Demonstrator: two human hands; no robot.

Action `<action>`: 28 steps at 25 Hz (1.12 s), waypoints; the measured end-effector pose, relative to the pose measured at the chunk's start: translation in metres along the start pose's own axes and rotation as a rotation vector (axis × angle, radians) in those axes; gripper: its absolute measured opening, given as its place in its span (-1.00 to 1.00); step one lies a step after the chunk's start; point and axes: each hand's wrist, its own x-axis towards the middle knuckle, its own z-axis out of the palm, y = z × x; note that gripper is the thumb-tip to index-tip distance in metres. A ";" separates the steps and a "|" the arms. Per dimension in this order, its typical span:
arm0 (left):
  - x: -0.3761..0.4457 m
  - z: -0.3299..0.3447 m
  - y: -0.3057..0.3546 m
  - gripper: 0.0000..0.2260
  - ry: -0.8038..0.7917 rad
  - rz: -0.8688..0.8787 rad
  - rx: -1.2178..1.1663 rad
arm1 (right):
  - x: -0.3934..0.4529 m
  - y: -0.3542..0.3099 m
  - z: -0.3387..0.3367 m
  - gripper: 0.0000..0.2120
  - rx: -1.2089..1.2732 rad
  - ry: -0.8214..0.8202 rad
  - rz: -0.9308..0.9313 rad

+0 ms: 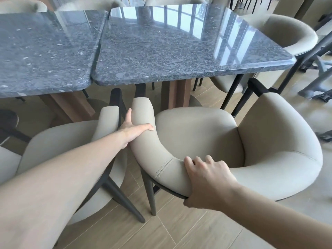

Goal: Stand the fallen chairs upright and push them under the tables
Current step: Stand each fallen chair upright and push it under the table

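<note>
Chair [197,141] upright on floor before right table [179,51], seat not under it | left hand [133,128] grips its armrest | right hand [206,180] curled over backrest rim

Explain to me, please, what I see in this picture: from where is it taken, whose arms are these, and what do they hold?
There is no machine here. One camera, worn on a person's head, looks forward and down, so the two bare arms are that person's own. The left hand grips the near arm of a beige chair, thumb on top. The right hand grips the curved back of the same chair, fingers over its top edge. The chair stands upright before a dark stone table and is not pushed under. A second table adjoins it, with another beige chair in front.
</note>
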 end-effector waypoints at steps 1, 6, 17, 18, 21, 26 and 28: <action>-0.001 0.001 0.001 0.11 0.027 -0.002 -0.027 | 0.001 0.000 0.001 -0.39 -0.019 0.006 -0.008; -0.062 0.041 -0.011 -0.06 0.316 -0.052 -0.220 | 0.001 0.004 0.005 -0.34 -0.107 -0.020 0.012; -0.130 0.085 -0.029 -0.06 0.253 -0.076 -0.304 | -0.017 0.013 0.002 -0.33 -0.199 -0.121 0.032; -0.136 0.088 -0.027 -0.06 0.258 -0.075 -0.290 | -0.020 0.016 0.002 -0.33 -0.201 -0.133 0.038; -0.142 0.090 -0.026 -0.04 0.224 -0.066 -0.168 | -0.028 0.014 0.001 -0.28 -0.195 -0.158 0.069; -0.162 0.036 -0.025 -0.26 0.163 -0.001 0.386 | -0.041 -0.010 -0.027 -0.22 -0.137 -0.228 0.183; -0.173 0.006 -0.037 -0.41 0.208 0.029 0.410 | -0.044 -0.027 -0.032 -0.31 -0.157 -0.258 0.198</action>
